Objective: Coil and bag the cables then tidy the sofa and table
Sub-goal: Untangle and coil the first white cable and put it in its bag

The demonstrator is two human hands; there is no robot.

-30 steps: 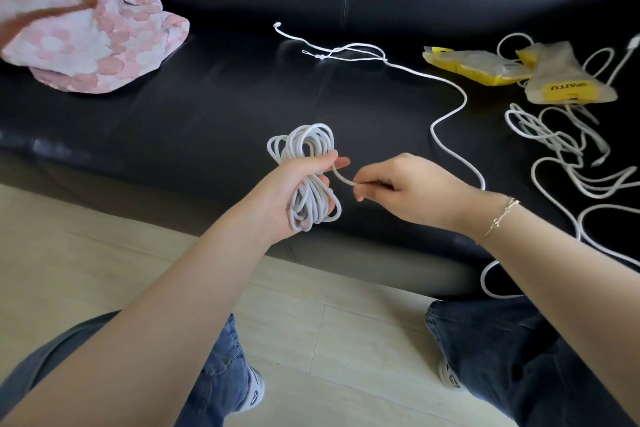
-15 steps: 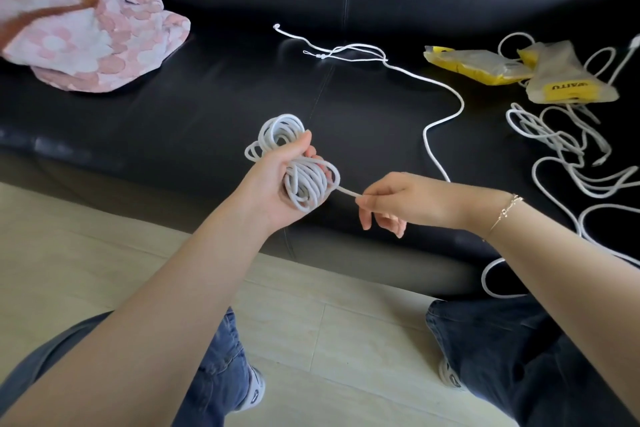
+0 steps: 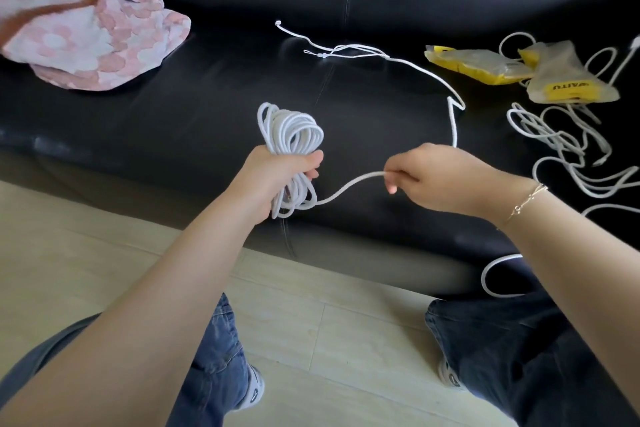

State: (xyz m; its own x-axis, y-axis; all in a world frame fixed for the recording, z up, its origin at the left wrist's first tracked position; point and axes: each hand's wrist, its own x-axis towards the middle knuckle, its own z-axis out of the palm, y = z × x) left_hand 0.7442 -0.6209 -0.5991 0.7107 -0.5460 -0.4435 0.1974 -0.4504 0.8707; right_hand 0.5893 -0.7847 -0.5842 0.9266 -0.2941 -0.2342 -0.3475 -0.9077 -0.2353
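The white round cable (image 3: 292, 135), a bundle of loops near the middle of the frame, is gripped in the person's left hand (image 3: 277, 173), fingers wrapped round the waist of the bundle so loops stick out above and below the fist. From the bottom of the bundle one strand runs right to the right hand (image 3: 426, 177), which pinches it between thumb and curled fingers. Beyond that hand the loose tail of the same cable (image 3: 415, 66) climbs toward the upper middle of the frame across the black leather sofa (image 3: 207, 107), ending in thin split leads.

To my eye the first cable is mostly coiled, with a fair length of tail left to wind on. Nothing appears bagged: two crumpled yellow-and-clear plastic bags (image 3: 512, 68) lie at the upper right, their contents not discernible, and just below them sprawls a loose tangle of white cables (image 3: 561, 146), uncoiled, with one loop hanging off the seat edge at the lower right. That heap will need sorting and coiling next, I'd guess.

A pink floral fabric bag with a brown strap (image 3: 86, 35) sits at the upper left, so the sofa is not yet tidied. No table is in view, so its state I cannot tell.
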